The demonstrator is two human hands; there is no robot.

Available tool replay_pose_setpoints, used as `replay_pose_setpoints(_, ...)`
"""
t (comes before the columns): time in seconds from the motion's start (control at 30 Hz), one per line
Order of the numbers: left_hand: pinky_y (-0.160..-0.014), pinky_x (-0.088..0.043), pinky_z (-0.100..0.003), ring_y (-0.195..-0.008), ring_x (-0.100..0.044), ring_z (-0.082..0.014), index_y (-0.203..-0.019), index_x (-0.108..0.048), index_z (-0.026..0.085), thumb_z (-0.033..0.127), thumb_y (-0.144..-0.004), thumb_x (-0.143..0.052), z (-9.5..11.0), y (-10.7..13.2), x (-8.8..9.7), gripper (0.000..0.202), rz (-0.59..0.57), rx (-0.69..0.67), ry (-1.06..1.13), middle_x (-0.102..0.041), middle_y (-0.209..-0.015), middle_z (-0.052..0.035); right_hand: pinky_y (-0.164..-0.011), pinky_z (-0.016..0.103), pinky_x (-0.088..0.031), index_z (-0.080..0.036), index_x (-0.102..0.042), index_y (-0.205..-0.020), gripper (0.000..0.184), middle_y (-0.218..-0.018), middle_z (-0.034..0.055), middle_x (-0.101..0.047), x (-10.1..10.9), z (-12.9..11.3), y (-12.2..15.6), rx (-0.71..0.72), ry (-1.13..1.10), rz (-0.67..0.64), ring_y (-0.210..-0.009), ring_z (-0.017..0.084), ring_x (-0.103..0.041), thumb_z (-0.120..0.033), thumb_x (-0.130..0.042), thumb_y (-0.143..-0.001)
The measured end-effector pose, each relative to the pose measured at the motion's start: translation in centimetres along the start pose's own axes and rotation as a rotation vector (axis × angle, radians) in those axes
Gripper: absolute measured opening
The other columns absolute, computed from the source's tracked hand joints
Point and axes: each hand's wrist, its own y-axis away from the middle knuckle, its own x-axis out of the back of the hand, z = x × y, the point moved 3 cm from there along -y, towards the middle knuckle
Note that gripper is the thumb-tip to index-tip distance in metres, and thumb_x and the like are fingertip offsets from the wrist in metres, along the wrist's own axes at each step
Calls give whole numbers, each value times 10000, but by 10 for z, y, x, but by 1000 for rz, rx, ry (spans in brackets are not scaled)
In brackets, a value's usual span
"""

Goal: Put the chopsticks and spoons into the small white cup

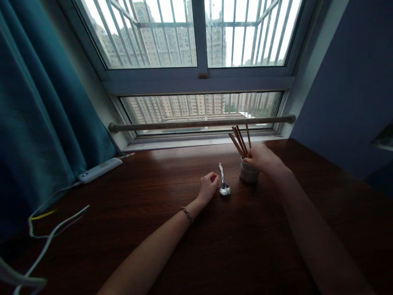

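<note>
Several brown chopsticks [240,141] stand slanted in a small pale cup [249,174] on the dark wooden table. My right hand [262,157] is at the cup's rim, its fingers closed around a chopstick [248,137] that stands more upright than the others. The lower ends of the chopsticks are hidden by the hand and the cup. A shiny metal spoon [223,182] lies left of the cup, its bowl toward me; a second spoon may lie under it. My left hand [209,186] rests on the table just left of the spoon, its fingers curled with nothing seen in them.
A white power strip [100,170] lies at the left near the blue curtain [58,102]. White cables [49,237] loop over the table's left side. A horizontal rail [199,124] crosses the window behind the table. A wall [346,90] stands at the right.
</note>
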Motion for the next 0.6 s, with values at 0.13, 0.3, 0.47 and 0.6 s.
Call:
replay_pose_setpoints(0.13,-646,-402,-248,-613,-509,-94,-724,-582,107,247,-801,-508,-1,-6,0,176,-24,48,-53,-556,-631,3,-642,217,-372,-155,-668,-836,233,-802,71,-608,2,-23,7,91,-81,155,-743,136,-560,-303,-491,-804)
replay_pose_setpoints(0.3,-713,-448,-293,-663,-546,-104,-759,-586,97,285,-815,-526,-5,-31,0,206,-109,205,-140,-575,-669,-11,-641,213,-409,-127,-661,-858,217,-828,102,-615,-63,-54,-2,51,-160,-115,-743,154,-584,-249,-502,-777)
replay_pose_setpoints(0.47,-681,-469,-283,-667,-551,-105,-755,-580,90,309,-816,-535,-9,-51,-6,232,-255,342,-245,-569,-676,-13,-694,266,-442,-87,-640,-945,344,-923,147,-602,-128,-52,-18,-50,-167,-209,-892,250,-577,-343,-596,-720)
replay_pose_setpoints(0.6,-619,-473,-257,-607,-538,-91,-729,-566,81,306,-808,-550,-9,-57,-19,239,-392,412,-311,-551,-639,-5,-715,248,-446,-112,-637,-955,328,-927,120,-606,-148,-40,-29,-81,-213,-239,-901,232,-580,-338,-582,-723)
